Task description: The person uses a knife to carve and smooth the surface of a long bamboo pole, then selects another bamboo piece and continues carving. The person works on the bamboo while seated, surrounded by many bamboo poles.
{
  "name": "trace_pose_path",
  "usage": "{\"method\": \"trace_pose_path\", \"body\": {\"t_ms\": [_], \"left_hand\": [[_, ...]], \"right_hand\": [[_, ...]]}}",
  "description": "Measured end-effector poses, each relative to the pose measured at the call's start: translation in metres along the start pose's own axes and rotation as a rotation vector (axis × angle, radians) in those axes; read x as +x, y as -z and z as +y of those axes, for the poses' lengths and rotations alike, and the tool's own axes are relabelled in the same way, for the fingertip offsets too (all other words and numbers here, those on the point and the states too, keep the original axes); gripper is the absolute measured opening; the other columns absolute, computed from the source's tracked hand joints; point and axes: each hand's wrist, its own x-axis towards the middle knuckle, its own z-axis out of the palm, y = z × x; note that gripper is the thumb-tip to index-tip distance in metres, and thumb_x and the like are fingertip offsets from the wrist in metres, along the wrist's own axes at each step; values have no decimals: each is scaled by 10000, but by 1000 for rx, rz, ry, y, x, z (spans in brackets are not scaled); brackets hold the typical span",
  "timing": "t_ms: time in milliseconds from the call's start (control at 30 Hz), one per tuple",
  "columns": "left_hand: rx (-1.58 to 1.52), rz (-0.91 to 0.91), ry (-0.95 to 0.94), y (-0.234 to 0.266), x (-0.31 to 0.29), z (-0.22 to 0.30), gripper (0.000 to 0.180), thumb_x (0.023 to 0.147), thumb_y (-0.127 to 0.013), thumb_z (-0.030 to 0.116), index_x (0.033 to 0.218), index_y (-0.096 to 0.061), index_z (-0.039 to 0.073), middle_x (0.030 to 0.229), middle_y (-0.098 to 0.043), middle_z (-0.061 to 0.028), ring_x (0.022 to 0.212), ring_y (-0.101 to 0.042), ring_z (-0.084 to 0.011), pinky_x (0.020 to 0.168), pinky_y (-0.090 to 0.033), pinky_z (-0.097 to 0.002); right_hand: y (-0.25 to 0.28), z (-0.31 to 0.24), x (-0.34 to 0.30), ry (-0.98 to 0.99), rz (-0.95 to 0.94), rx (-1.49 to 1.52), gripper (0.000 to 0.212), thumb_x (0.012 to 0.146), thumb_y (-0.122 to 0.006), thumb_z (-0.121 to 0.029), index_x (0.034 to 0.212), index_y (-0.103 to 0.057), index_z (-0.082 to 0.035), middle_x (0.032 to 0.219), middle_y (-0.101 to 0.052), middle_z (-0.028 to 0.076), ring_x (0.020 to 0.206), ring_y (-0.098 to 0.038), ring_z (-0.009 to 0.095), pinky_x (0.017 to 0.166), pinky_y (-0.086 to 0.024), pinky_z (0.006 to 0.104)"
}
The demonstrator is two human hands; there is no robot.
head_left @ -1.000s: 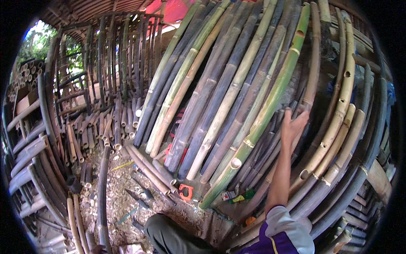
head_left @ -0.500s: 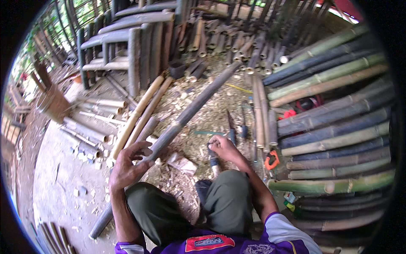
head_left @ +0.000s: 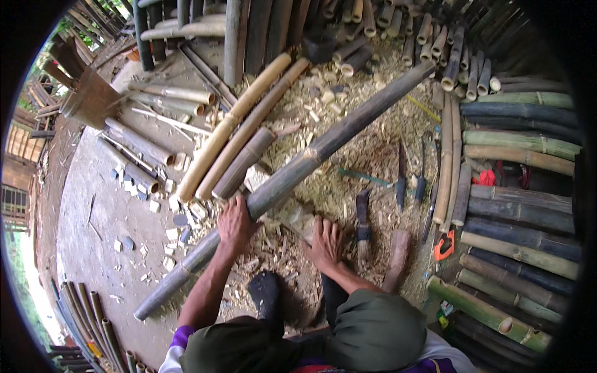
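Observation:
A long dark bamboo pole [head_left: 311,155] lies slanting across the middle, from lower left to upper right. My left hand [head_left: 235,224] grips its near side, with the fingers closed against it. Below the pole, my right hand [head_left: 326,247] reaches down by a pale block [head_left: 300,217]. Its fingers curl downward, and a thin dark edge shows beside them; what they hold is hidden. Just right of that hand lies a knife [head_left: 362,217] with a dark hooked blade and a wrapped handle. Two longer dark blades [head_left: 401,177] lie farther right among the shavings.
Yellow bamboo poles [head_left: 233,121] and a short dark piece [head_left: 244,163] lie left of the pole. Bamboo lengths are stacked on the right [head_left: 522,227] and at the back. An orange-handled tool [head_left: 444,246] lies near the right stack. Wood chips cover the ground around my feet.
My view has shifted, so the scene sits differently. My left hand has closed onto the pole. My right hand has moved from beside the hooked knife to the ground left of it.

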Motion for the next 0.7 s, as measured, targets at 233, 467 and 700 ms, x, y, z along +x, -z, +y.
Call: {"method": "trace_pose_path", "body": {"t_ms": [233,467,700], "left_hand": [[-139,-179,49,34,-32,-10,585,632,-875,326,1112,-663,68,972,-733,-178,898,-727,-369,808,-561,-478],[-300,-319,234,42,-145,-55,676,591,-893,353,1158,-697,42,991,-740,-196,930,-727,-392,866,-566,-472],[-274,-395,382,15,-243,-112,701,565,-931,293,1177,-718,24,1008,-731,-218,973,-721,-359,879,-562,-451]], "right_hand": [[10,16,7,-21,-79,101,863,846,-806,-481,1446,-463,36,1225,-532,184,1161,-518,359,994,-407,529],[24,49,15,-207,13,185,625,855,-800,-416,1230,-550,17,1186,-542,223,1134,-542,422,949,-444,556],[40,74,62,-215,28,61,609,835,-809,-400,1227,-556,-8,1194,-533,180,1184,-523,372,1004,-416,574]]}}
